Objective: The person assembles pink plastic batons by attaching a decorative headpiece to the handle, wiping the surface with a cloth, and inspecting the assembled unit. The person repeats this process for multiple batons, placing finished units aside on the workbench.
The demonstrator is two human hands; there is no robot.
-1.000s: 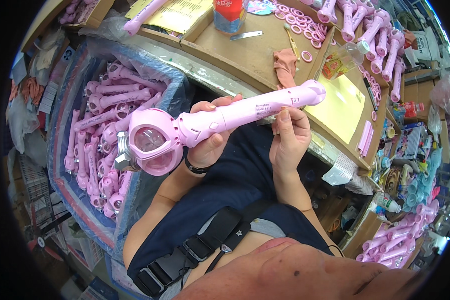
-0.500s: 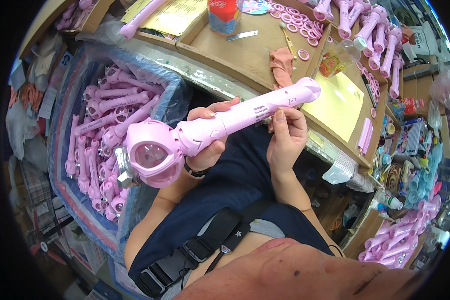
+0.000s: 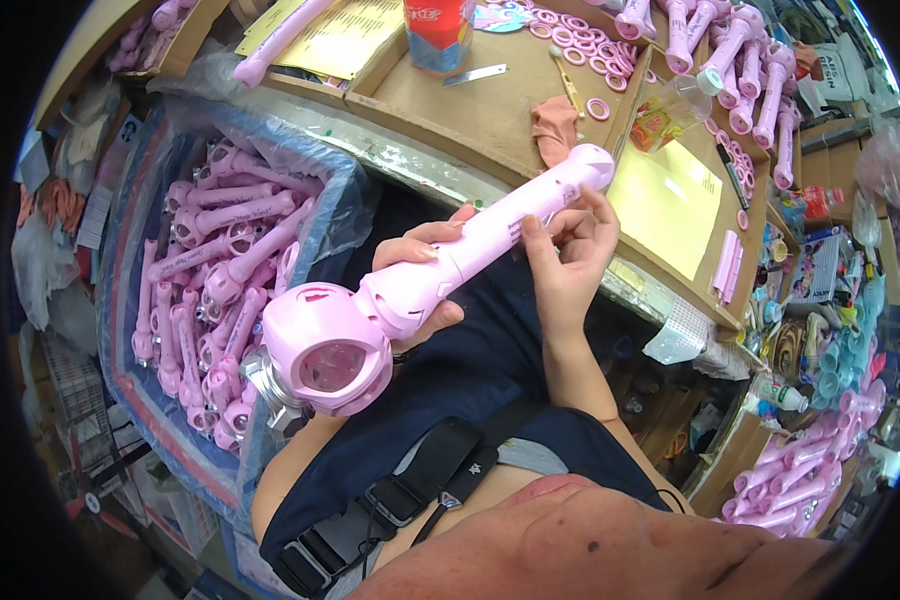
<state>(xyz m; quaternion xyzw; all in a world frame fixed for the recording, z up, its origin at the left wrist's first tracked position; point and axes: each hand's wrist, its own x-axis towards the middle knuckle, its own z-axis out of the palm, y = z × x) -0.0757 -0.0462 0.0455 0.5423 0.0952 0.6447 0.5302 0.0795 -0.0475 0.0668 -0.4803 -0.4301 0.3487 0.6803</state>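
A pink plastic toy wand (image 3: 490, 240) lies slantwise across the front of me. Its round head (image 3: 320, 350), with a clear window and a silver piece at its side, is at the lower left; the narrow end points to the upper right. Around the lower handle my left hand (image 3: 420, 252) is closed, with its thumb and fingers on opposite sides. My right hand (image 3: 575, 245) has its fingers bent against the upper handle, thumb tip at the dark print and a finger at the far edge. What lies under those fingertips is hidden.
To the left stands a plastic-lined blue crate (image 3: 120, 390) full of similar wands. Ahead, a cardboard tray (image 3: 450, 115) holds pink rings (image 3: 600, 55), a metal strip (image 3: 475, 75), a cloth (image 3: 553, 130) and a red-and-blue container (image 3: 438, 35). Yellow paper (image 3: 665, 205) lies at the right.
The wand has rolled in my hands, so its window faces lower and a red mark shows on the head. Its head has dropped nearer me, and my right thumb has slid down slightly.
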